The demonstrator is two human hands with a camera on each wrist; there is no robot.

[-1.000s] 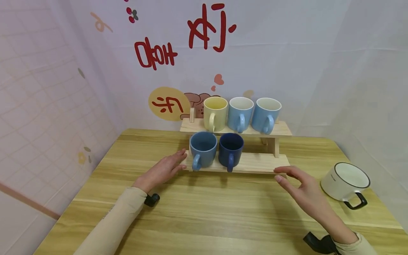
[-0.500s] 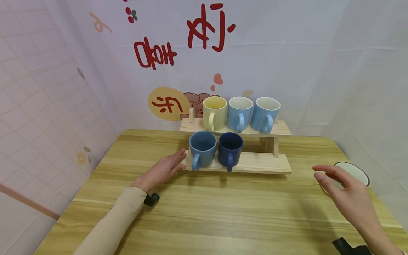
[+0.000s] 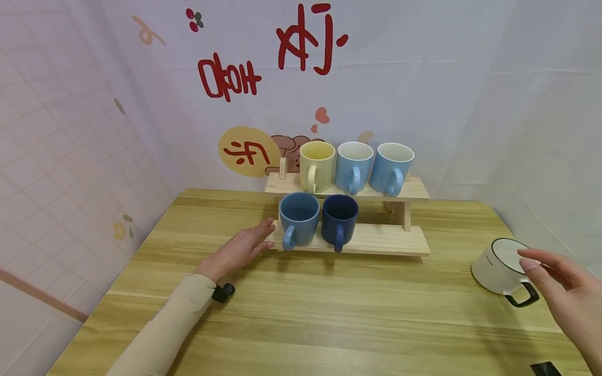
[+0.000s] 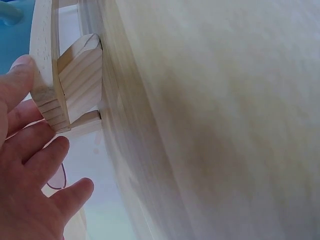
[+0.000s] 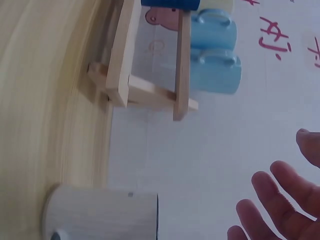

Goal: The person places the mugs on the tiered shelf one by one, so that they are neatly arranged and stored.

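Note:
My left hand (image 3: 237, 251) rests at the left end of a two-tier wooden rack (image 3: 388, 239). In the left wrist view, thumb and fingertips touch the end of its lower board (image 4: 46, 75). Close to those fingers stands a grey-blue mug (image 3: 303, 227), with a dark navy mug (image 3: 336, 224) to its right. Far right, my right hand (image 3: 571, 297) hovers beside a white enamel-style mug (image 3: 491, 274) with a dark rim and black handle (image 3: 522, 298). Its thumb and fingers are apart, holding nothing; in the head view they overlap the mug's rim. The right wrist view shows this mug (image 5: 105, 212) below the loosely spread fingers.
On the upper tier stand a yellow mug (image 3: 324, 175) and two light-blue mugs (image 3: 350, 169), handles facing forward. The wooden table (image 3: 329, 313) extends in front of the rack. A white printed cloth (image 3: 447, 104) hangs behind.
My right hand has moved right, from the right end of the rack's lower board, across to the white mug. The left hand and the mugs have stayed in place.

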